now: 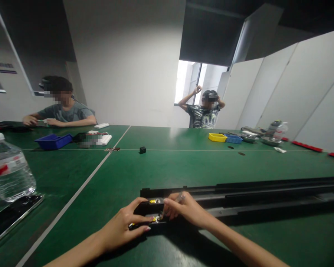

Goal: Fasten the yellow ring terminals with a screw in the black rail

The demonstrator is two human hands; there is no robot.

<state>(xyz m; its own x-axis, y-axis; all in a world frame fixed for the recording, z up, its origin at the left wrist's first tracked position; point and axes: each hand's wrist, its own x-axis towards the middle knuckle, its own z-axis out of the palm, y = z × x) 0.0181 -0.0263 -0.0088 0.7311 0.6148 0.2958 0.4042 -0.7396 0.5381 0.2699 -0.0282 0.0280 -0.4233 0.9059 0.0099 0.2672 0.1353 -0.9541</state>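
Two long black rails point(247, 196) lie side by side on the green table, running off to the right. My left hand point(128, 221) grips their near left end, thumb and fingers around the dark end piece. Yellow pieces with small shiny metal parts point(157, 218) sit in that end. My right hand point(185, 209) is closed in a pinch around a slim, shiny tool point(181, 197), which slants down to the nearer metal part. Fingers hide most of the tool, so I cannot tell its exact kind.
At left are a water bottle point(11, 167) and a phone point(12, 218). Farther back sit a blue tray point(53, 141), a small black block point(142, 150), a yellow tray point(217, 137) and metal bowls point(271, 141). Two people point(69, 111) are across the table.
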